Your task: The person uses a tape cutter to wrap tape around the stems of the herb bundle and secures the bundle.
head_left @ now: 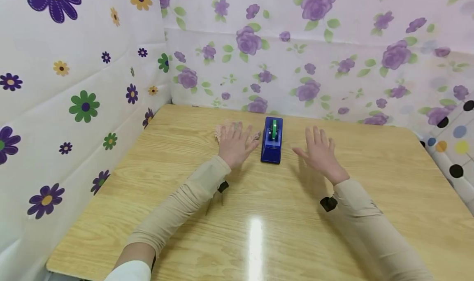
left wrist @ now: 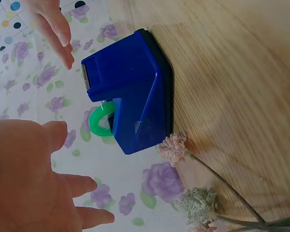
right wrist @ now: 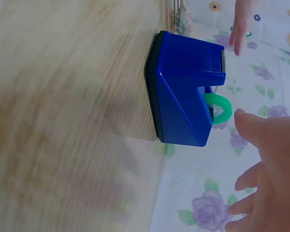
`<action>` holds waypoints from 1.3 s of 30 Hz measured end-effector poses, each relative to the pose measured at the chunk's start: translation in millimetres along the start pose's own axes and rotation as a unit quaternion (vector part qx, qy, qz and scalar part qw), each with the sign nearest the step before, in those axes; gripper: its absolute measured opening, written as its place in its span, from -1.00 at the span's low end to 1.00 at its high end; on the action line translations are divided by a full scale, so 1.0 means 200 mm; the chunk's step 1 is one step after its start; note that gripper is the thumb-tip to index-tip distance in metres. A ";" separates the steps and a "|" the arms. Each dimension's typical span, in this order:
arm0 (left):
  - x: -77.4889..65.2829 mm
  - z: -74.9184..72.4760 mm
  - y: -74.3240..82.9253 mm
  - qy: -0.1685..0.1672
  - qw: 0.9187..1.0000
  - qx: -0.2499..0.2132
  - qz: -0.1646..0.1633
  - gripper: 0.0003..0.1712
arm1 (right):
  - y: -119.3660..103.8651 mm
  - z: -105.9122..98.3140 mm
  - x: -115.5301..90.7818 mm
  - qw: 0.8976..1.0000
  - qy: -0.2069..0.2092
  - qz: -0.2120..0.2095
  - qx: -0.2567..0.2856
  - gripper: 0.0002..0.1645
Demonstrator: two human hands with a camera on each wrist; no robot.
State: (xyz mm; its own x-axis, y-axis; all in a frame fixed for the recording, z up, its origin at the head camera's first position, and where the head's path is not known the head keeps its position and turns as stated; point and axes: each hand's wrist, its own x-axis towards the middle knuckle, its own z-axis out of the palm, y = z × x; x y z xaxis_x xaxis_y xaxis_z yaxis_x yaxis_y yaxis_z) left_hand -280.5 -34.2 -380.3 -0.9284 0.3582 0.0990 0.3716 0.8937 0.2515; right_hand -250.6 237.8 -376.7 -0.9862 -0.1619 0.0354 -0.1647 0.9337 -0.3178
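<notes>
A blue tape dispenser [head_left: 271,147] stands on the wooden table, with a green ring-shaped tape roll [head_left: 274,128] seated in it. To its left hovers my left hand [head_left: 235,144], fingers spread and holding nothing. My right hand [head_left: 316,151] is held over the table on the other side, also with its fingers apart and nothing in it. Dried flowers lie beneath the left hand, partly hidden by it; the left wrist view shows a pink flower head [left wrist: 173,149] and a greyish-green one [left wrist: 198,205] on thin stems. Both wrist views show a gap between each hand and the dispenser.
The wooden table [head_left: 289,231] reaches back to a flower-printed cloth [head_left: 281,75] hung behind it. Another flowered cloth [head_left: 85,141] covers the left side, and a dotted cloth [head_left: 453,149] hangs at the right edge.
</notes>
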 end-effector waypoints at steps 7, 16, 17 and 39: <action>0.01 -0.02 0.03 -0.014 1.000 0.007 -0.008 -0.20 | 0.00 -0.01 0.01 1.000 0.012 -0.002 0.002 -0.04; 0.09 -0.01 0.09 -0.041 0.989 -0.132 0.044 -0.33 | -0.10 0.02 0.09 0.992 0.066 -0.023 0.101 -0.53; 0.09 0.00 0.10 -0.047 0.987 -0.150 0.039 -0.35 | -0.12 0.03 0.10 0.991 0.072 -0.027 0.105 -0.58; 0.10 0.10 0.14 -0.013 0.982 -0.186 0.000 -0.66 | -0.30 0.14 0.19 0.948 0.113 0.093 0.282 -0.67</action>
State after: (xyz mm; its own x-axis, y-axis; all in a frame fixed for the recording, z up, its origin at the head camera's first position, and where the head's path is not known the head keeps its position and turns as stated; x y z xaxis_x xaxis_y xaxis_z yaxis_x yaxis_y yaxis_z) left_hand -287.7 4.2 -391.1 -0.9259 0.3702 0.0756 0.3415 0.7342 0.5868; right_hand -278.2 167.2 -383.5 -0.9864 0.1206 0.1115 -0.0150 0.6101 -0.7922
